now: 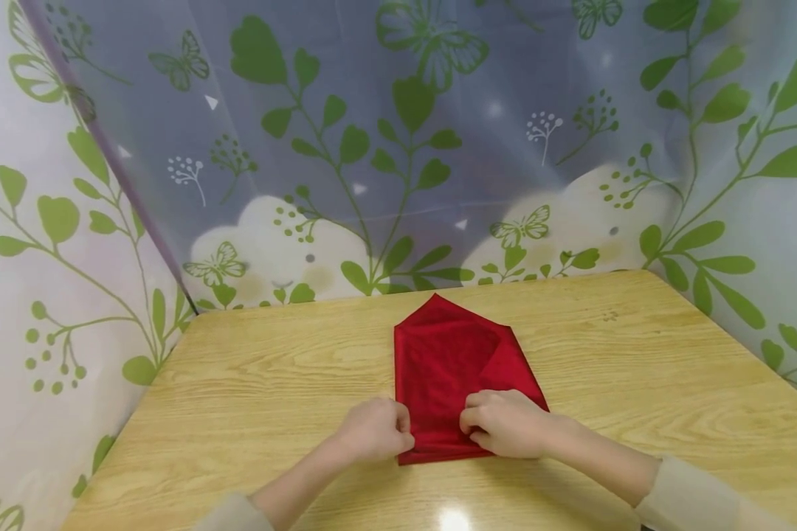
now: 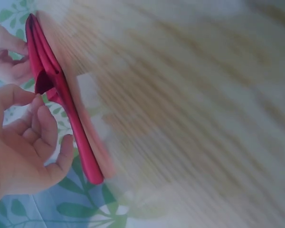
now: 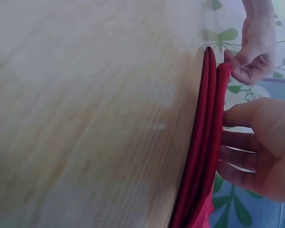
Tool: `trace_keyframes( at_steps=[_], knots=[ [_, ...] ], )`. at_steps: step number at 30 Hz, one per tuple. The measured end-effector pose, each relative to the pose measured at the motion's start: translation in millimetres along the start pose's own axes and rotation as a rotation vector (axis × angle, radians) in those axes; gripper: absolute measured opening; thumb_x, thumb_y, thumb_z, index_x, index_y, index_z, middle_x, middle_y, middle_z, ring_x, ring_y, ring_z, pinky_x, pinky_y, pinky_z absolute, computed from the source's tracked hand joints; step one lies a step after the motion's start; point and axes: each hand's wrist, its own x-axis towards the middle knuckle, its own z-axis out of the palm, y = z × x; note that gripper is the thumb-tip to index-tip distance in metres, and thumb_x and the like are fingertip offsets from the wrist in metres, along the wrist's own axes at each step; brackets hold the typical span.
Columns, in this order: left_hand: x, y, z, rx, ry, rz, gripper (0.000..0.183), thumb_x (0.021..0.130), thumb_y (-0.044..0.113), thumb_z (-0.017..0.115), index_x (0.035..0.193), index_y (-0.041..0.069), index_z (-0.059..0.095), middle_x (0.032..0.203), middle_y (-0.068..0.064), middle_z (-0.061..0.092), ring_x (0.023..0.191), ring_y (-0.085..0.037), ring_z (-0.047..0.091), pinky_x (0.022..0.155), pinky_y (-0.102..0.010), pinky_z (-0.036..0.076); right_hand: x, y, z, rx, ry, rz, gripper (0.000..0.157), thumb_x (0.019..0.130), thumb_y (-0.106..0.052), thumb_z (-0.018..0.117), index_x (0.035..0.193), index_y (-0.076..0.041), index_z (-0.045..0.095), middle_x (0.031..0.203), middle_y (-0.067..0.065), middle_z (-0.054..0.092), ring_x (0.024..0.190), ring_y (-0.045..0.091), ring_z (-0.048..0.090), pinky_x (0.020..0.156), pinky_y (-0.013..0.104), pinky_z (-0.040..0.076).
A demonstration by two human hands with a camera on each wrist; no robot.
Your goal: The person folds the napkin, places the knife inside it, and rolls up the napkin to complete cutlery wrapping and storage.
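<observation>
A red cloth, folded into a house-like shape with a pointed far end, lies on the wooden table. At its near left corner my left hand pinches the edge between thumb and forefinger. In the left wrist view the upper layer gapes beside the left hand. My right hand is bent over the near right part, holding the cloth with thumb and fingertips. Stacked folds of the cloth show along the near edge in the right wrist view, with the right hand against the top fold.
The wood-grained table extends to both sides of the cloth. Behind it hangs a blue-grey curtain printed with leaves and butterflies, and similar patterned sheets rise at the left and right edges.
</observation>
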Motion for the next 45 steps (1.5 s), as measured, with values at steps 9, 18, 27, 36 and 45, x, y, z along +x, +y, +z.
trace_keyframes(
  at_steps=[9, 18, 27, 36, 45],
  knots=[
    [-1.3, 4.8, 6.0, 0.082, -0.016, -0.074, 0.022, 0.071, 0.015, 0.061, 0.053, 0.018, 0.049, 0.047, 0.009, 0.044, 0.049, -0.007, 0.041, 0.044, -0.024, 0.031, -14, 6, 1.0, -0.004, -0.027, -0.042, 0.013, 0.083, -0.022, 0.068, 0.095, -0.018, 0.071, 0.091, -0.01, 0.058, 0.084, 0.006, 0.056, 0.067, 0.023, 0.046],
    [-2.1, 14.5, 9.6, 0.434, 0.11, 0.148, 0.025, 0.07, 0.013, 0.059, 0.053, 0.018, 0.04, 0.05, 0.009, 0.035, 0.047, -0.007, 0.034, 0.044, -0.024, 0.027, -17, 7, 9.1, -0.093, 0.12, -0.155, 0.012, 0.079, -0.014, 0.072, 0.091, -0.015, 0.071, 0.089, -0.008, 0.061, 0.082, 0.007, 0.058, 0.065, 0.018, 0.047],
    [1.4, 42.4, 20.0, 0.742, 0.101, 0.415, 0.021, 0.078, 0.032, 0.067, 0.069, 0.016, 0.057, 0.066, 0.005, 0.047, 0.061, -0.012, 0.046, 0.053, -0.024, 0.032, -14, 3, 9.8, -0.164, 0.097, -0.12, 0.013, 0.079, -0.013, 0.071, 0.091, -0.012, 0.07, 0.084, -0.006, 0.061, 0.077, 0.009, 0.057, 0.064, 0.02, 0.047],
    [4.9, 48.0, 32.9, 0.773, 0.071, 0.354, 0.016, 0.077, 0.022, 0.067, 0.069, 0.014, 0.056, 0.065, 0.002, 0.046, 0.056, -0.013, 0.043, 0.044, -0.023, 0.033, -14, 2, 11.9, -0.174, 0.068, -0.123, 0.013, 0.079, -0.013, 0.071, 0.092, -0.013, 0.068, 0.083, -0.007, 0.059, 0.076, 0.008, 0.055, 0.064, 0.019, 0.046],
    [9.5, 56.7, 43.0, 0.995, 0.176, 0.412, 0.02, 0.077, 0.027, 0.068, 0.062, 0.018, 0.059, 0.06, 0.004, 0.048, 0.055, -0.013, 0.047, 0.048, -0.027, 0.037, -18, 2, 8.8, -0.166, 0.022, -0.109, 0.023, 0.075, -0.018, 0.075, 0.094, -0.012, 0.064, 0.077, -0.007, 0.047, 0.068, 0.008, 0.046, 0.059, 0.018, 0.041]
  ],
)
